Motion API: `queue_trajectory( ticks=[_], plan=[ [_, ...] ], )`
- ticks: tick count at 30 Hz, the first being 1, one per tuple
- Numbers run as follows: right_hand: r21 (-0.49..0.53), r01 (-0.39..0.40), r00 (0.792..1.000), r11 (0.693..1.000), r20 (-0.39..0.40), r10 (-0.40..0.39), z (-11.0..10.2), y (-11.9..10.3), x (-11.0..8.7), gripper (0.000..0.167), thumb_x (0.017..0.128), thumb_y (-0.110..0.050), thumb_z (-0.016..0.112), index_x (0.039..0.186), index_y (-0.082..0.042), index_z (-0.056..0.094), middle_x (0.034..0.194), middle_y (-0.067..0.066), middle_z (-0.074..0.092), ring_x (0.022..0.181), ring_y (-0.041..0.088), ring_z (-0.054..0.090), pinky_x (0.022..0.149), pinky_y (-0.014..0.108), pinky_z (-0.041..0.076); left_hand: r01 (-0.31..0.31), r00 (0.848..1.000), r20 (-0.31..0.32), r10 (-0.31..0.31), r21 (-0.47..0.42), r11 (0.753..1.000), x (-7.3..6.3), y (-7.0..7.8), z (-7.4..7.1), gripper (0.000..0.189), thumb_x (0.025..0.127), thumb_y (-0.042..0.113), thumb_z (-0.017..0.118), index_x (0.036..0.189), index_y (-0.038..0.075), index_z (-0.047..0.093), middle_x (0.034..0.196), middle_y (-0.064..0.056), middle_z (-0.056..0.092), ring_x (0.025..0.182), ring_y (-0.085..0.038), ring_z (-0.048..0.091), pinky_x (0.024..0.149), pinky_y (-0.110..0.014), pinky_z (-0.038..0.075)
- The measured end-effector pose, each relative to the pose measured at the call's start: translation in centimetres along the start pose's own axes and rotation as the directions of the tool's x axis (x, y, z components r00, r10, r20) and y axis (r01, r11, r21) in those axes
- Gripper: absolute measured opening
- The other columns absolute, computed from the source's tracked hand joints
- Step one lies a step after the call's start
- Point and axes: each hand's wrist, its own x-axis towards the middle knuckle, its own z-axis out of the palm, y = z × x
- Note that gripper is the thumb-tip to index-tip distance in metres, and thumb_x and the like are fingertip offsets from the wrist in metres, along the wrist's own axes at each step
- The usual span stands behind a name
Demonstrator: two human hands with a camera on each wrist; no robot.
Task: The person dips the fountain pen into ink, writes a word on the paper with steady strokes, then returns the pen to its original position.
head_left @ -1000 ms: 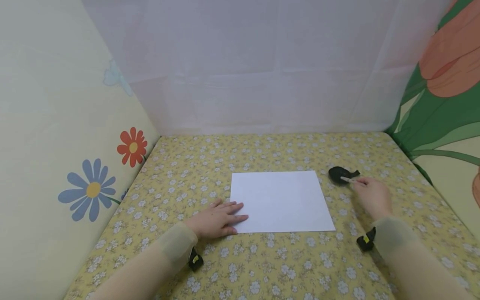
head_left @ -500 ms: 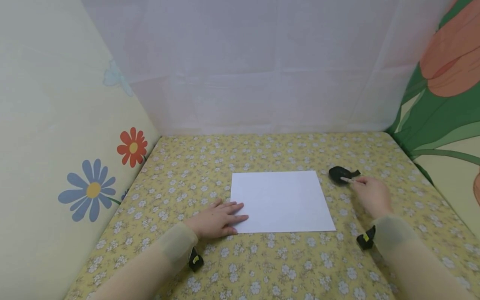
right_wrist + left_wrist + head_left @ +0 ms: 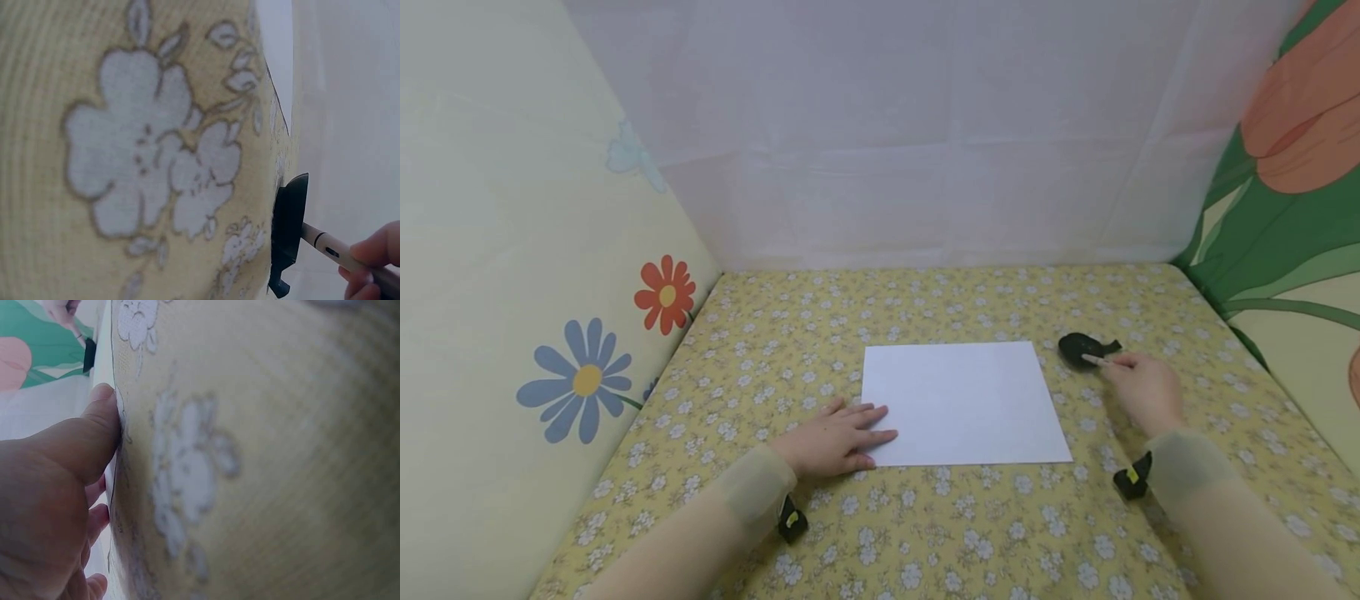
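A white sheet of paper (image 3: 966,404) lies flat on the floral tablecloth. My left hand (image 3: 829,442) rests on its lower left part, fingers spread; the left wrist view shows the thumb (image 3: 100,419) at the paper's edge. To the right of the sheet sits a small black dish (image 3: 1077,347) with a short tail-like handle. My right hand (image 3: 1147,393) pinches a slim pale brush (image 3: 331,250) with a dark ring round its shaft. The brush slants down into the dish, and its tip is hidden behind the dish's wall in the right wrist view.
The yellow tablecloth (image 3: 955,533) with white flowers covers the table. A pale curtain (image 3: 910,167) hangs behind it. Panels printed with large flowers stand on the left (image 3: 497,275) and right. A black wrist camera (image 3: 792,521) is strapped to each wrist.
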Motion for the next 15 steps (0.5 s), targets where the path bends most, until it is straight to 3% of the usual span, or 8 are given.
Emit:
queue_trajectory(
  ticks=[7,13,15],
  plan=[
    [0.077,-0.092,0.995,0.993,0.034,0.09,-0.01,0.33,0.2,0.054,0.098,-0.041,0.049,0.135,-0.002,0.053,0.121,0.027,0.059,0.04,0.017,0.042,0.038,0.04,0.043,0.004,1.0,0.009,-0.004,-0.007,1.0,0.01,-0.01,-0.08,0.057,0.099,0.05,0.042,0.151,0.03,0.029,0.16,-0.003,0.015,0.146,-0.024,0.015,0.115,-0.056,0.007],
    [0.137,-0.134,0.991,0.981,0.028,0.132,0.05,0.46,0.45,0.056,0.099,-0.043,0.045,0.138,-0.003,0.051,0.134,0.027,0.049,0.068,0.024,0.053,0.047,0.038,0.046,0.004,1.0,0.01,-0.004,0.009,1.0,0.04,-0.1,0.12,0.057,0.1,0.051,0.04,0.152,0.032,0.028,0.16,-0.002,0.013,0.146,-0.023,0.014,0.116,-0.056,0.006],
    [0.176,-0.152,0.988,0.973,0.029,0.149,0.03,0.49,0.43,0.057,0.098,-0.044,0.045,0.139,-0.005,0.049,0.134,0.026,0.05,0.065,0.022,0.052,0.046,0.038,0.045,0.003,1.0,0.005,-0.003,0.011,1.0,0.05,-0.11,0.15,0.057,0.1,0.051,0.04,0.152,0.032,0.028,0.16,-0.002,0.014,0.146,-0.024,0.015,0.116,-0.056,0.006]
  ],
)
